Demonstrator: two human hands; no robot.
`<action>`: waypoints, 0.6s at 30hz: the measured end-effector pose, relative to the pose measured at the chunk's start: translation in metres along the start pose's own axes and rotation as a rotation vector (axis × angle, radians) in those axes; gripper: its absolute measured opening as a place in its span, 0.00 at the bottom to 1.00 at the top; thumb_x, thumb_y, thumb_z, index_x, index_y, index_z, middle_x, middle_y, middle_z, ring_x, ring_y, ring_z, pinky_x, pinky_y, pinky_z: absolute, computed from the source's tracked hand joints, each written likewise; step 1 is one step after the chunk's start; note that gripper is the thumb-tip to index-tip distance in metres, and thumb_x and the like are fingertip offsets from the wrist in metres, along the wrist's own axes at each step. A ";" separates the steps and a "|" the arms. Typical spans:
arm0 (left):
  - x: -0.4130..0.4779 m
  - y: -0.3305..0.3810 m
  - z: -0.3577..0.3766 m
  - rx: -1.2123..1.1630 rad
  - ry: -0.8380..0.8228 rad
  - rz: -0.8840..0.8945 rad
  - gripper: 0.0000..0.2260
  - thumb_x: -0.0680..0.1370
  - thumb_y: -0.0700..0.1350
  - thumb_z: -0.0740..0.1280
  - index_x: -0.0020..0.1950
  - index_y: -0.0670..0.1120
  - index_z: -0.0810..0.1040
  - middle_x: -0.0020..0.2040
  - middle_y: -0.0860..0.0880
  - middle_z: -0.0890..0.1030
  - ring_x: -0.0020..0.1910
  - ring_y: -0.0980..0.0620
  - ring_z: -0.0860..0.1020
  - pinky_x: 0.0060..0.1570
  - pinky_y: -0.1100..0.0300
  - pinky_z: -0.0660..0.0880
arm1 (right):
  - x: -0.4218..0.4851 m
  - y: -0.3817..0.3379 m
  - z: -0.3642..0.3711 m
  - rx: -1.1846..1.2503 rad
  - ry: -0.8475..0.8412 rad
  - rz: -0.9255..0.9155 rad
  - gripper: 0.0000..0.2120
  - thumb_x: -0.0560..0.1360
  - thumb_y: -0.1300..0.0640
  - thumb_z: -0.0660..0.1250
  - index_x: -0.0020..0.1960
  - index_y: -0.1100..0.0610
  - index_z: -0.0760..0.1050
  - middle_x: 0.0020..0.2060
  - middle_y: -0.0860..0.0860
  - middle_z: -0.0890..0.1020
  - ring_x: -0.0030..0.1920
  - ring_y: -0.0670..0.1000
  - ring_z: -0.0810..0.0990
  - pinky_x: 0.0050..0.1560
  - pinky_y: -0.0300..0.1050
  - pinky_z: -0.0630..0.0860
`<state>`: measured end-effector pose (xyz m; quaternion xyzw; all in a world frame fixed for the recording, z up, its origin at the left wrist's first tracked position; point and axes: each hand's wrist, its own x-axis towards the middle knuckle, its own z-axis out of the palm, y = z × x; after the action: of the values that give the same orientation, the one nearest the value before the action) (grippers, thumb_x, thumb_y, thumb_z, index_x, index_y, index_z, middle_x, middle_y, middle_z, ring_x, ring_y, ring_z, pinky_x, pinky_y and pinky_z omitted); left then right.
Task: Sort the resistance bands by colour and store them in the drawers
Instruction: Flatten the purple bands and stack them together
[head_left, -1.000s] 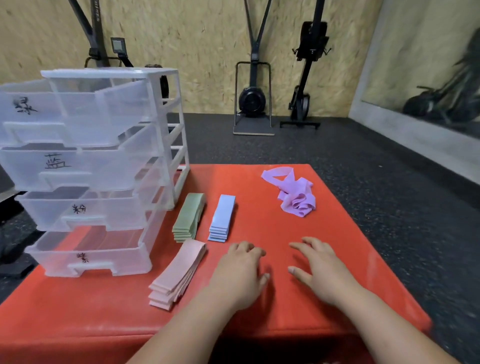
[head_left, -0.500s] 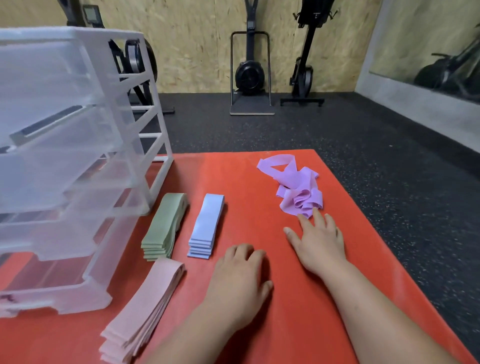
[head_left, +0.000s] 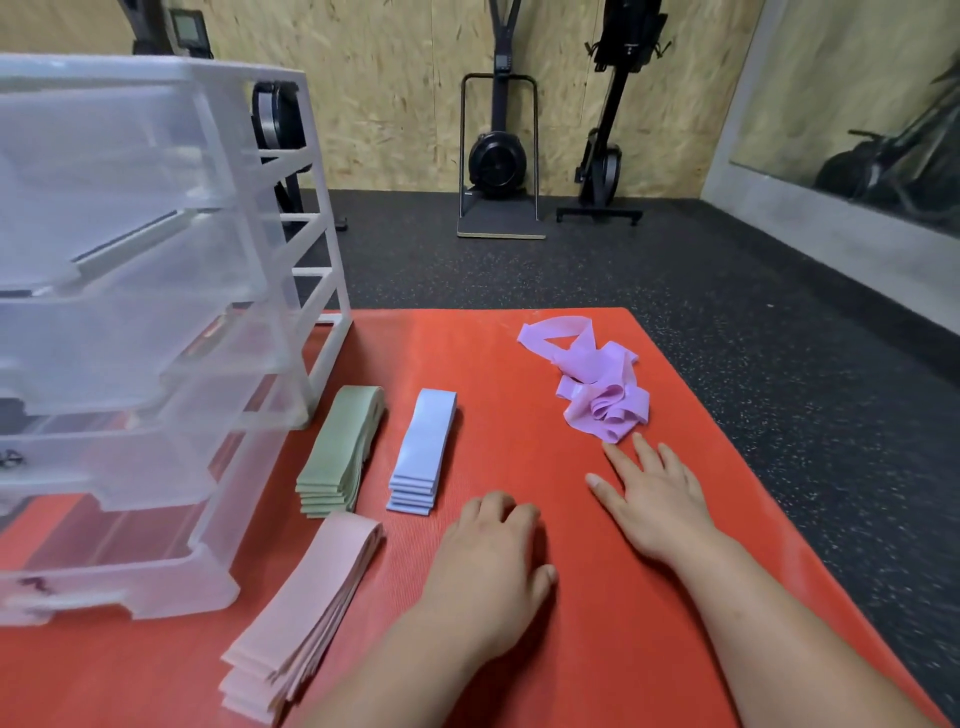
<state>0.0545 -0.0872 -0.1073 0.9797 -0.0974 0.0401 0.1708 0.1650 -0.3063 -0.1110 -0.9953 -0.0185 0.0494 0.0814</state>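
Note:
On the red mat (head_left: 519, 364) lie three neat stacks of folded bands: green (head_left: 340, 457), blue (head_left: 422, 452) and pink (head_left: 306, 608). A loose tangle of purple bands (head_left: 597, 384) sits further back on the right. My right hand (head_left: 649, 499) lies flat on the mat with fingers spread, fingertips just short of the purple tangle. My left hand (head_left: 488, 566) rests on the mat with fingers loosely curled, holding nothing, right of the blue stack. The clear plastic drawer unit (head_left: 145, 332) stands at the left, its drawers pulled partly out.
Beyond the mat is dark rubber gym flooring (head_left: 779, 338). Exercise machines (head_left: 498, 156) stand against the wooden back wall. A mirror (head_left: 857, 104) lines the right wall.
My right hand has slid forward across the mat toward the purple bands. My head has moved closer and lower, so the drawer unit looms larger at left. The left hand stayed put.

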 end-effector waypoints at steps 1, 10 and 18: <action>-0.004 -0.002 0.002 -0.010 0.004 0.004 0.27 0.81 0.62 0.65 0.78 0.55 0.67 0.76 0.51 0.67 0.74 0.47 0.66 0.74 0.50 0.66 | 0.001 -0.001 0.001 0.003 0.003 0.002 0.34 0.80 0.27 0.46 0.82 0.38 0.55 0.85 0.51 0.50 0.84 0.59 0.48 0.82 0.61 0.50; -0.026 -0.023 0.017 -0.043 0.019 0.088 0.28 0.81 0.65 0.56 0.79 0.56 0.65 0.84 0.53 0.59 0.83 0.51 0.55 0.83 0.56 0.52 | 0.017 -0.017 0.012 0.000 0.132 0.016 0.37 0.81 0.31 0.50 0.81 0.54 0.60 0.82 0.51 0.61 0.81 0.57 0.57 0.80 0.59 0.57; -0.029 -0.009 0.006 -0.013 -0.031 0.070 0.26 0.82 0.61 0.62 0.79 0.54 0.65 0.81 0.51 0.62 0.82 0.47 0.59 0.82 0.54 0.55 | -0.042 -0.026 -0.030 0.491 0.231 -0.237 0.13 0.83 0.47 0.66 0.64 0.47 0.83 0.62 0.42 0.84 0.64 0.46 0.80 0.60 0.38 0.71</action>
<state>0.0279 -0.0763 -0.1194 0.9750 -0.1345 0.0305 0.1741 0.1253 -0.2876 -0.0738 -0.9358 -0.1126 -0.0709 0.3266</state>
